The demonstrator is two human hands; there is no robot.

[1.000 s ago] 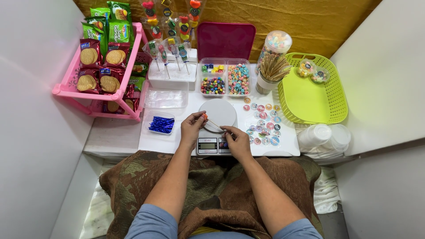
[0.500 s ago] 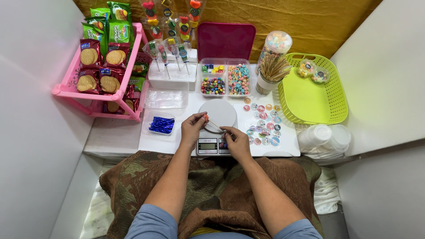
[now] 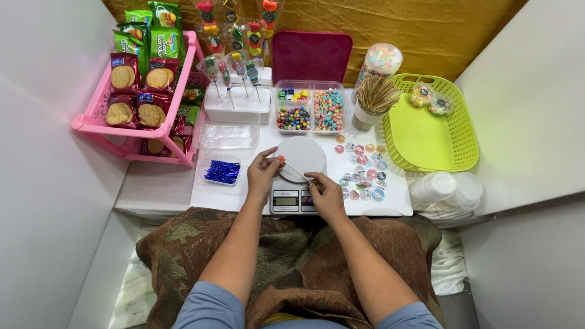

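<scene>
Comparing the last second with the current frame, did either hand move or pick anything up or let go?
Barely. The left hand and right hand stay over the white scale, holding a thin wooden skewer between them; a small orange candy at its left tip shows more plainly now. Nothing was let go. The candy tray, green basket and round stickers stayed put.

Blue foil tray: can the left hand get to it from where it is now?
Probably yes. The blue foil tray lies just beside the left hand with nothing between them, though that hand is pinching a skewer.

green basket [image 3: 430, 131], pink rack [image 3: 97, 119], stacked cups [image 3: 443, 190]
</scene>
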